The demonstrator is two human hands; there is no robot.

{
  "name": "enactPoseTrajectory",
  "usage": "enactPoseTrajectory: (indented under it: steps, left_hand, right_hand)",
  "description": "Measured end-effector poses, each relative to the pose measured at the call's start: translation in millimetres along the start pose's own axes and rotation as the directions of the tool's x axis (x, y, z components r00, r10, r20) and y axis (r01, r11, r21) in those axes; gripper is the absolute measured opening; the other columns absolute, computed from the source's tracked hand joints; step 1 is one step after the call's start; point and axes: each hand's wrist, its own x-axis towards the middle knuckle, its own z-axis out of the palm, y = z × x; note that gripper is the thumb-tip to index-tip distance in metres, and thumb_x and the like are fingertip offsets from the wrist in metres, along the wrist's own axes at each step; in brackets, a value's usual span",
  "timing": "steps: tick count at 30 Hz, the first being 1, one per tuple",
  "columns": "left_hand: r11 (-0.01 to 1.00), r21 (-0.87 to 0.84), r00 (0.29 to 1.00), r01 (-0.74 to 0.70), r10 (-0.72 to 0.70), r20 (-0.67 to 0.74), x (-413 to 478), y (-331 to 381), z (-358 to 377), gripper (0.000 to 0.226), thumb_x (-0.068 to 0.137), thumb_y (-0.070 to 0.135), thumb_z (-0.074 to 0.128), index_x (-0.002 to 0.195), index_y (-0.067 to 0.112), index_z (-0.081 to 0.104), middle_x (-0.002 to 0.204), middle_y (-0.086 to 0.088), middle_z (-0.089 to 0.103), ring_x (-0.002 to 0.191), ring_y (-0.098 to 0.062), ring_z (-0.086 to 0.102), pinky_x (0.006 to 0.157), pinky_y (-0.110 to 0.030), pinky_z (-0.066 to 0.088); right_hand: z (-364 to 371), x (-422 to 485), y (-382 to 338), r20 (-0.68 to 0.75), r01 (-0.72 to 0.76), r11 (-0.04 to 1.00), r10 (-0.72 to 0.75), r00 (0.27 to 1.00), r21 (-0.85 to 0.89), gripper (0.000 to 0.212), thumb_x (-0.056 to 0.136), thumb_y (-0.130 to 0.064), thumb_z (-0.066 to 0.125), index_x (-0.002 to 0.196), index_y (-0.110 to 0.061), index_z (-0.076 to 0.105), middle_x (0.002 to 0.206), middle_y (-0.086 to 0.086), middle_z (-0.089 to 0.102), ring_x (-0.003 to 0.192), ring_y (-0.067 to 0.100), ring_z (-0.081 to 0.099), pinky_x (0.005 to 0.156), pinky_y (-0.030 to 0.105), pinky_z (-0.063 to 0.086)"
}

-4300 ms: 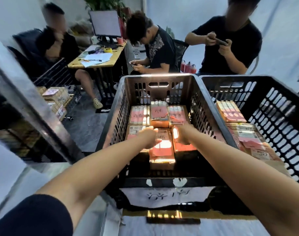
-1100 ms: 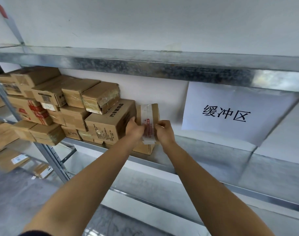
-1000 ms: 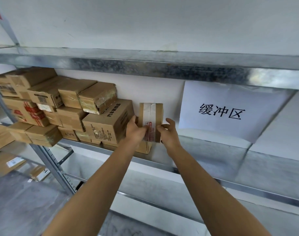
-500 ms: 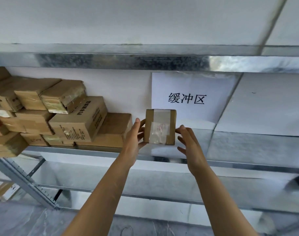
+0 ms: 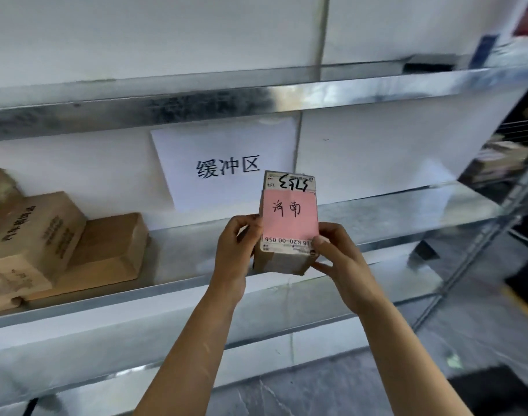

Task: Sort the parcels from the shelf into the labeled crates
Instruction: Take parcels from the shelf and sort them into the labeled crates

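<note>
We've got both hands clamped on one small parcel (image 5: 279, 262) in the centre of the frame, left hand (image 5: 235, 244) curled round its left edge and right hand (image 5: 337, 259) pinching the lower right corner, held up in front of the metal shelf (image 5: 391, 214). Its pink label (image 5: 289, 217) faces us, a white paper sign (image 5: 226, 166) hangs just behind, and cardboard boxes (image 5: 61, 250) sit stacked on the shelf at centre left.

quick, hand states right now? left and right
Left hand: holding the parcel by its left side.
Right hand: holding the same parcel at its lower right corner.
</note>
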Motion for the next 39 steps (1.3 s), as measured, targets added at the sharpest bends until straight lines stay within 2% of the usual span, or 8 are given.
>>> enactPoseTrajectory:
  steps: [7,12,19,22,25,28,34,39]
  left_hand:
    - [0.996,-0.067,0.976,0.059,-0.043,0.213,-2.2,-30.1,119.0,0.029,0.074,0.029,0.072,0.093,0.016,0.055,0.089,0.005,0.068,0.081,-0.014,0.064,0.058,-0.025,0.052]
    - [0.994,-0.070,0.920,0.084,-0.050,0.388,-21.9,-52.7,222.3,0.035,0.074,0.037,0.071,0.099,0.018,0.055,0.095,0.006,0.069,0.082,-0.013,0.068,0.063,-0.021,0.055]
    - [0.993,0.017,0.834,0.113,-0.104,0.542,-58.5,-91.0,349.3,0.017,0.093,0.032,0.051,0.096,0.019,0.061,0.101,-0.008,0.068,0.095,-0.021,0.063,0.077,-0.028,0.052]
    - [0.996,0.048,0.777,0.070,-0.085,0.624,-53.4,-94.6,399.9,0.022,0.091,0.038,0.045,0.094,0.025,0.062,0.107,-0.008,0.066,0.101,-0.019,0.061,0.089,-0.033,0.048]
    - [0.997,0.065,0.743,-0.037,-0.016,0.669,-37.3,-95.8,454.5,0.020,0.097,0.027,0.044,0.102,0.021,0.063,0.108,-0.003,0.063,0.103,-0.015,0.057,0.093,-0.030,0.042]
    - [0.925,0.170,0.666,-0.340,0.110,0.738,-14.8,-97.7,503.8,0.034,0.098,0.034,0.042,0.122,0.015,0.056,0.121,-0.003,0.058,0.108,-0.008,0.050,0.089,-0.019,0.036]
    - [0.781,0.215,0.516,-0.586,0.156,0.842,44.8,-105.4,594.9,0.051,0.097,0.038,0.039,0.141,0.012,0.036,0.145,-0.005,0.037,0.134,-0.018,0.035,0.103,-0.026,0.027]
    - [0.530,0.116,0.212,-0.840,0.123,0.970,86.0,-127.0,653.2,0.069,0.092,0.057,0.029,0.145,0.012,0.028,0.150,-0.008,0.029,0.139,-0.021,0.026,0.111,-0.034,0.022]
  right_hand:
    - [-106.7,-31.2,-19.2,-0.133,0.047,0.998,-0.043,0.990,0.032,0.041,0.077,-0.031,0.056,0.116,-0.031,0.044,0.123,-0.003,0.052,0.096,0.006,0.063,0.071,0.027,0.052]
    - [-198.7,-72.2,-34.3,-0.279,0.050,0.999,-0.054,0.959,-0.019,0.060,0.078,-0.031,0.057,0.133,-0.042,0.036,0.128,-0.007,0.050,0.105,0.008,0.062,0.078,0.030,0.056]
    - [-304.0,-134.2,-31.6,-0.593,0.087,0.993,-0.025,0.805,0.075,0.051,0.077,-0.023,0.065,0.121,-0.045,0.049,0.118,-0.003,0.060,0.104,0.018,0.061,0.076,0.040,0.053]
    - [-342.0,-151.1,-46.5,-0.702,0.181,0.971,-0.017,0.712,0.159,0.039,0.089,-0.015,0.050,0.117,-0.042,0.052,0.106,-0.009,0.067,0.095,0.017,0.062,0.074,0.039,0.048]
    - [-380.4,-160.5,-72.7,-0.775,0.281,0.948,-0.066,0.629,0.148,0.040,0.095,-0.009,0.040,0.119,-0.039,0.052,0.110,-0.004,0.064,0.094,0.016,0.062,0.072,0.037,0.049]
    - [-418.3,-158.1,-97.3,-0.806,0.308,0.950,-0.141,0.574,0.054,0.040,0.093,-0.015,0.044,0.126,-0.036,0.048,0.112,-0.002,0.061,0.097,0.016,0.061,0.068,0.036,0.053]
    - [-496.0,-119.9,-118.8,-0.882,0.281,0.958,-0.092,0.462,0.047,0.045,0.093,-0.022,0.043,0.137,-0.029,0.041,0.112,0.000,0.055,0.099,0.020,0.053,0.073,0.042,0.054]
    - [-555.2,-77.6,-108.0,-0.906,0.070,0.989,0.090,0.414,0.131,0.031,0.095,-0.018,0.041,0.123,-0.032,0.047,0.110,0.000,0.051,0.103,0.022,0.050,0.070,0.042,0.051]
